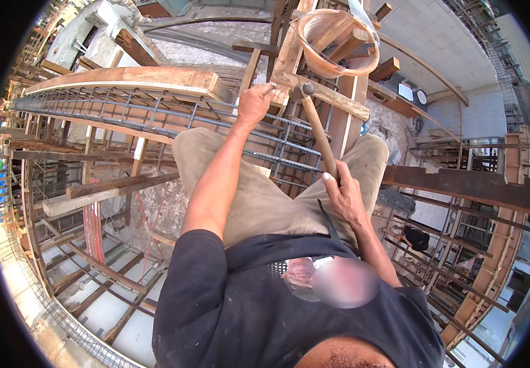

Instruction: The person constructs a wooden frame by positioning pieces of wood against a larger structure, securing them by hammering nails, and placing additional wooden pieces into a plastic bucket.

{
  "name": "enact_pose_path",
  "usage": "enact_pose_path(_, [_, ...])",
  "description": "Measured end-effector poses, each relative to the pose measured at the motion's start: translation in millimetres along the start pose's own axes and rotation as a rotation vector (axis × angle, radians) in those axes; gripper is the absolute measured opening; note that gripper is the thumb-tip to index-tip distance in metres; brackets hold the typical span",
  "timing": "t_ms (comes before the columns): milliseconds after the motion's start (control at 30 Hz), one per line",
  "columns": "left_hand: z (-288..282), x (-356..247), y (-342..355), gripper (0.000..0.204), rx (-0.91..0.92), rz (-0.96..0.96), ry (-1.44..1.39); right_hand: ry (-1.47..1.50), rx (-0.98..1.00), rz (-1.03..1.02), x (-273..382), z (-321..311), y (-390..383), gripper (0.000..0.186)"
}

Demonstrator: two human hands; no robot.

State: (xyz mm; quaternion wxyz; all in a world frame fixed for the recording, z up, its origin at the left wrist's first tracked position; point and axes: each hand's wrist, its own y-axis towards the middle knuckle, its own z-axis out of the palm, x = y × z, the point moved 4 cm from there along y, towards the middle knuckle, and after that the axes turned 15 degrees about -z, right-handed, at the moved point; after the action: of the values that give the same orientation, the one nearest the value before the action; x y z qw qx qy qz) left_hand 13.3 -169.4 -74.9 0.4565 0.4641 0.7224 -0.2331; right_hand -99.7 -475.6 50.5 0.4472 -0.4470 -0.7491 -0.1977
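My right hand (343, 191) is wrapped round the lower wooden handle of a hammer (319, 132). Its dark metal head is up by a short wooden board (332, 100). To the left of the hammer head, my left hand (255, 105) has its fingers pinched together against the end of that board. Whatever sits between those fingertips is too small to make out. Below both hands, a cage of steel reinforcing bars (283, 144) runs between timber form boards.
An orange-brown bucket (305, 37) with wood pieces stands beyond the hammer. A thick curved timber (124, 78) stretches left along the rebar. Far below on the right, a person in dark clothing (415, 238) is among the scaffolding. A dark beam (467, 189) extends right.
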Motion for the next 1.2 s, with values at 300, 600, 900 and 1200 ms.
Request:
enact_pose_path(300, [0,1,1,0.032,0.001,0.024,0.014,-0.015,0.025,0.014,0,9,18,0.043])
enact_pose_path(600, [-1,-2,1,0.03,0.011,0.014,0.024,-0.004,0.014,-0.024,5,7,32,0.042])
enact_pose_path(900, [-4,-2,-3,0.029,-0.017,0.104,0.069,0.017,-0.148,-0.233,39,-4,56,0.034])
enact_pose_path(1200, [2,-6,-6,0.022,0.074,-0.036,0.238,-0.142,0.156,0.0,-6,18,71,0.035])
